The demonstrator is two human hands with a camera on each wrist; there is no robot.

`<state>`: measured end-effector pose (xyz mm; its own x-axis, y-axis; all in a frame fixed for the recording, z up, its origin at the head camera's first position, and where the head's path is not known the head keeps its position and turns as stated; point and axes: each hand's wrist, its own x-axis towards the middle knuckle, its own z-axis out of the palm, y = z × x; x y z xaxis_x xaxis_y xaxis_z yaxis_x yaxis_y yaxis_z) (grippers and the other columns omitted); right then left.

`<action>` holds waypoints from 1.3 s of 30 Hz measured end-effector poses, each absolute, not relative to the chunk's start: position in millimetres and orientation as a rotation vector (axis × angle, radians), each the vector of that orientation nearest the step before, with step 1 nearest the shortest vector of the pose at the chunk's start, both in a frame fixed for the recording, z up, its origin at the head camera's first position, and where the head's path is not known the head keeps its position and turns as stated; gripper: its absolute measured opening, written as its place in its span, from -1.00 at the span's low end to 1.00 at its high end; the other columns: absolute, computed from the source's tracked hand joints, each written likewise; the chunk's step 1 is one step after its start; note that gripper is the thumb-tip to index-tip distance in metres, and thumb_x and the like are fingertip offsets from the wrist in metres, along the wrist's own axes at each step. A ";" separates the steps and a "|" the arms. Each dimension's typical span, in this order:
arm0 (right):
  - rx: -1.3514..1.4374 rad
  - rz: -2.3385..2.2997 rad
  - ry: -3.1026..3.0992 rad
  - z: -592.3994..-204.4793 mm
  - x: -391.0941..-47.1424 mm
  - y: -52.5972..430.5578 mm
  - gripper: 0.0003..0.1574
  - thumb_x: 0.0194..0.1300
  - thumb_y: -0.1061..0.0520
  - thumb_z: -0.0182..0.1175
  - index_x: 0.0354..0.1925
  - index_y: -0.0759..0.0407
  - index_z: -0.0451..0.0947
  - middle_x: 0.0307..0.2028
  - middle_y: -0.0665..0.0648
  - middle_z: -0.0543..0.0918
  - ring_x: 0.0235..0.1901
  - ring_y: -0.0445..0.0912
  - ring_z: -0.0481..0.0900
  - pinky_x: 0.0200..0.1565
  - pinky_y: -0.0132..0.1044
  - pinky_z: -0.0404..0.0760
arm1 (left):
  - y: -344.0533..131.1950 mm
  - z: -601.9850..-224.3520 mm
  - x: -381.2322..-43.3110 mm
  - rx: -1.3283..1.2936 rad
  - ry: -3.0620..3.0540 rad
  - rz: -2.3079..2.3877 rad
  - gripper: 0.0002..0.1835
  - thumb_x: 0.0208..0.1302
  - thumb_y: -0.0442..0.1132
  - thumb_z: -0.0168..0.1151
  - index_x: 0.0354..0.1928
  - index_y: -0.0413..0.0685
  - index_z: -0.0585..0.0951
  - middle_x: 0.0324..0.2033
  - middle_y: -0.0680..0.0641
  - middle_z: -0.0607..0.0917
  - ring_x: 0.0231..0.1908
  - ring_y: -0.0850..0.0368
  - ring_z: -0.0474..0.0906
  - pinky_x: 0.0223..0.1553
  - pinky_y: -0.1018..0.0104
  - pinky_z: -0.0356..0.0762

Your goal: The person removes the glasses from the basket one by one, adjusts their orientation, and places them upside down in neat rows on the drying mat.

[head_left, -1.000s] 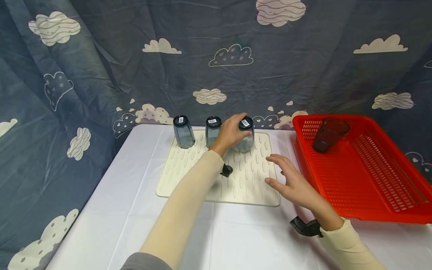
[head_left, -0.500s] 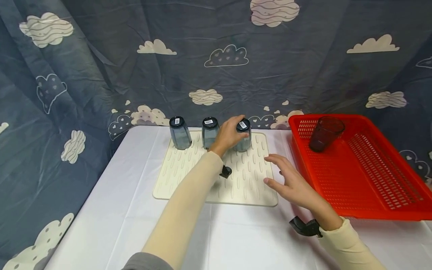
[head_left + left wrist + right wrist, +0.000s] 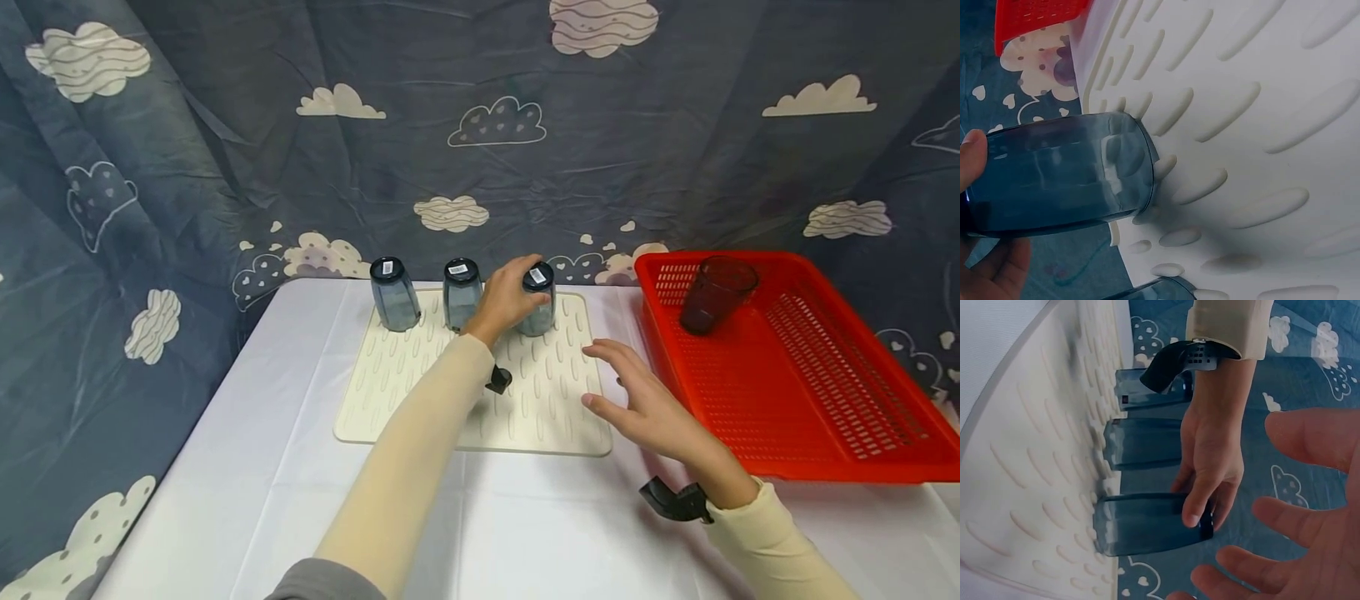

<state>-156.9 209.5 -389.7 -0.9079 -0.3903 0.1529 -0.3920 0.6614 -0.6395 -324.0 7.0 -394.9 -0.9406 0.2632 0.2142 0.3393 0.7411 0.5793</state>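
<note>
Three blue-grey drinking glasses stand upside down in a row along the back of a cream drying mat (image 3: 420, 400). My left hand (image 3: 504, 296) grips the rightmost glass (image 3: 537, 317) near its upturned base, thumb on one side and fingers on the other. In the left wrist view, that glass (image 3: 1066, 175) has its rim down at the mat. Beside my left hand stands the middle glass (image 3: 461, 296); farther left is the third glass (image 3: 394, 298). My right hand (image 3: 648, 404) hovers over the mat's right edge, fingers spread, holding nothing.
A red plastic basket (image 3: 780, 467) stands on the right of the white-covered table (image 3: 300, 500). Inside it, a dark glass (image 3: 716, 293) leans at the back left. A dark cloth curtain (image 3: 412, 100) with cloud prints hangs behind the table.
The whole scene has shifted slightly left in the head view. My left hand keeps its grip on the rightmost glass, and my right hand stays spread beside the mat.
</note>
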 end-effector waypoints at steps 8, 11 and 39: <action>0.700 1.083 -2.841 -390.5 -156.0 210.1 -0.26 0.29 0.11 0.26 0.37 0.20 0.26 0.41 0.32 0.24 0.35 0.27 0.27 0.23 0.40 0.41 | 5.0 -389.8 -325.4 -0.547 -2.925 -0.861 -0.23 0.30 -0.05 0.34 0.50 0.11 0.25 0.44 -0.06 0.37 0.42 -0.01 0.35 0.44 0.15 0.32; 0.717 1.083 -2.830 -390.6 -156.0 209.5 -0.26 0.29 0.11 0.26 0.36 0.21 0.26 0.40 0.32 0.25 0.35 0.26 0.28 0.22 0.39 0.42 | 5.4 -389.6 -325.2 -0.560 -2.949 -0.813 -0.23 0.33 -0.05 0.31 0.51 0.12 0.21 0.44 -0.05 0.36 0.41 -0.01 0.35 0.44 0.16 0.34; 0.705 1.037 -2.861 -385.4 -154.4 209.5 -0.24 0.30 0.06 0.26 0.38 0.19 0.25 0.42 0.32 0.24 0.35 0.26 0.28 0.21 0.35 0.46 | 20.8 -383.0 -321.5 -0.484 -3.034 -0.697 -0.24 0.37 -0.03 0.26 0.53 0.20 0.17 0.45 -0.07 0.31 0.39 -0.09 0.35 0.37 0.06 0.42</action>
<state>-154.4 209.5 -385.4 -0.8979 -0.4078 0.1658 -0.4194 0.6779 -0.6039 -321.5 20.8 -383.0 -0.9528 0.2975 0.0596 0.2937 0.8549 0.4277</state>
